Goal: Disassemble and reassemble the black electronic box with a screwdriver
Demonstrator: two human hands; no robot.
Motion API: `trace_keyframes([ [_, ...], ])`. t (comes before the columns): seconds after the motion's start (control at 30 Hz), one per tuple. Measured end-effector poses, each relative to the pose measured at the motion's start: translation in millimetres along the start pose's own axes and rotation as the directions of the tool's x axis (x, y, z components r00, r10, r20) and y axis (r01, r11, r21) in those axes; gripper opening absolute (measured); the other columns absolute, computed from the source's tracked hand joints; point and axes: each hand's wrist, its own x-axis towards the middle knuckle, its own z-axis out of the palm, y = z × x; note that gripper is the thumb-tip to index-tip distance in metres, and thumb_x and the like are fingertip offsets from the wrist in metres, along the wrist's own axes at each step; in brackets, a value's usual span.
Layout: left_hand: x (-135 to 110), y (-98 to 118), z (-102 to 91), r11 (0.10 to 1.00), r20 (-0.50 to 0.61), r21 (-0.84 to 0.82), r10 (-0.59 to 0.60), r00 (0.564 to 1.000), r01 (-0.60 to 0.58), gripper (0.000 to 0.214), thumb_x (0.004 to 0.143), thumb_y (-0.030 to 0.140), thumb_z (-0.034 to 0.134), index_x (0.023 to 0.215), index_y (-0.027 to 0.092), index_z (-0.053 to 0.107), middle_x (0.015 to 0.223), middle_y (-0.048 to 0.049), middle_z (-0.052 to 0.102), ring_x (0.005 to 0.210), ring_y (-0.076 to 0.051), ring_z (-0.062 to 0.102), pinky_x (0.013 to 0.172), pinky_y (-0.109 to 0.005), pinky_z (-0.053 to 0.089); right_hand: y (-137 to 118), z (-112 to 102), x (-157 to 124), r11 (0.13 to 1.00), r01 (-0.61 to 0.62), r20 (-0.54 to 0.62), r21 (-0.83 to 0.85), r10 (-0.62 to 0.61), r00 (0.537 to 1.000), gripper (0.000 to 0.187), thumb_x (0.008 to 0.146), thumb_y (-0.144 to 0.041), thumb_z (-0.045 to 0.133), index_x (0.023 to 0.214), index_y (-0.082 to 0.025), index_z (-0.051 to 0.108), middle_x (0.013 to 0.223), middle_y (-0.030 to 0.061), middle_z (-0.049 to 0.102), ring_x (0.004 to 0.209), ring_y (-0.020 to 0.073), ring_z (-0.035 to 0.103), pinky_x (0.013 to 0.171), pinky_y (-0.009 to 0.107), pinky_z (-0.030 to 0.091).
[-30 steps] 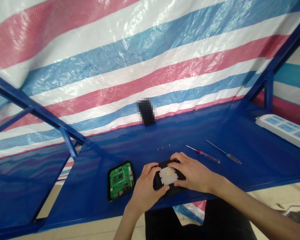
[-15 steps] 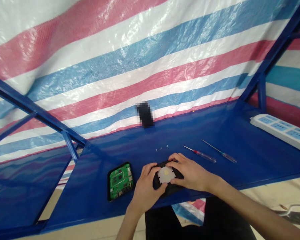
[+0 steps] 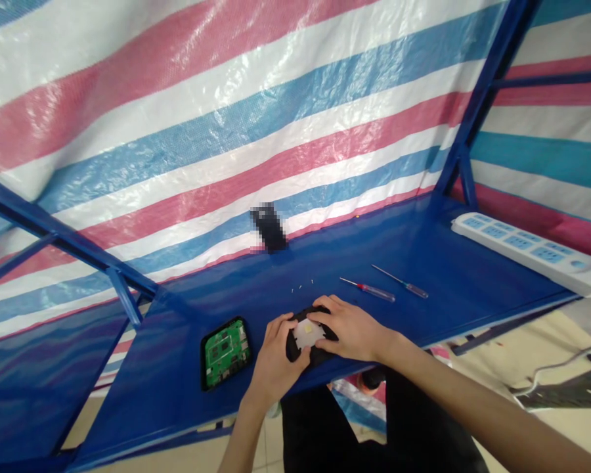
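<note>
My left hand [image 3: 278,358] grips the left side of a black plastic cover [image 3: 291,347], its thumb at the near edge. On the right side of the cover my right hand [image 3: 354,328] closes with fingers over the far edge and thumb near the plate. A silvery metal plate [image 3: 303,338] with a small pale yellow square lies inside the cover, between my thumbs and fingers. Left of my hands, a green circuit board [image 3: 232,361] sits in a black case half [image 3: 203,371] on the table. The cover's underside is hidden.
Several tiny screws [image 3: 300,286] lie beyond my hands on the blue table [image 3: 177,328]. A red-collared screwdriver [image 3: 377,292] and a teal-collared screwdriver [image 3: 410,287] lie to the right. A white power strip [image 3: 532,246] is farther right. A blurred dark object [image 3: 270,230] stands at the back.
The view has turned a little to the right, so everything sits farther left. Both hands keep their hold on the black cover, with little visible finger movement.
</note>
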Motion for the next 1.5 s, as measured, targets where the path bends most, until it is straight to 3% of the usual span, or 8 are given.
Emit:
trace_keyframes([
  [0.4,-2.8,4.7,5.7,1.0,-0.047,0.006,-0.008,0.999,0.008,0.028,0.081,0.022,0.065,0.107,0.025,0.056,0.129,-0.0065,0.058,0.125,-0.027,0.051,0.105,-0.046,0.046,5.5,2.3,-1.1,1.0,0.027,0.01,-0.011,-0.027,1.0,0.044,0.084,-0.033,0.065,0.125,-0.018,0.064,0.127,0.013,0.058,0.115,0.029,0.06,0.1,0.042,0.049],
  [1.1,-2.7,5.0,5.6,0.996,-0.061,0.085,0.026,0.998,-0.021,0.03,0.081,0.02,0.065,0.109,0.026,0.056,0.127,-0.0046,0.059,0.122,-0.025,0.053,0.102,-0.044,0.048,11.2,-6.7,3.5,0.995,0.092,0.05,-0.046,-0.089,0.995,0.04,0.082,-0.036,0.069,0.118,-0.017,0.069,0.122,0.0142,0.061,0.109,0.0315,0.063,0.088,0.041,0.054],
  [1.33,-3.7,6.0,5.1,0.994,-0.046,0.106,0.03,0.998,-0.025,0.026,0.082,0.022,0.066,0.105,0.026,0.054,0.128,-0.0057,0.058,0.122,-0.026,0.053,0.101,-0.046,0.048,14.6,1.5,2.4,0.987,0.145,0.014,-0.066,-0.145,0.989,0.038,0.082,-0.035,0.069,0.116,-0.019,0.07,0.121,0.0132,0.062,0.108,0.0312,0.064,0.086,0.042,0.055],
  [1.5,-3.7,4.4,5.7,0.994,-0.05,0.1,0.036,0.998,-0.031,0.03,0.084,0.021,0.065,0.111,0.026,0.054,0.129,-0.0056,0.058,0.123,-0.025,0.053,0.106,-0.045,0.045,13.4,1.5,-3.4,0.987,0.125,-0.09,-0.106,-0.134,0.987,0.044,0.082,-0.038,0.072,0.122,-0.02,0.066,0.124,0.0126,0.062,0.111,0.0298,0.062,0.091,0.041,0.054],
])
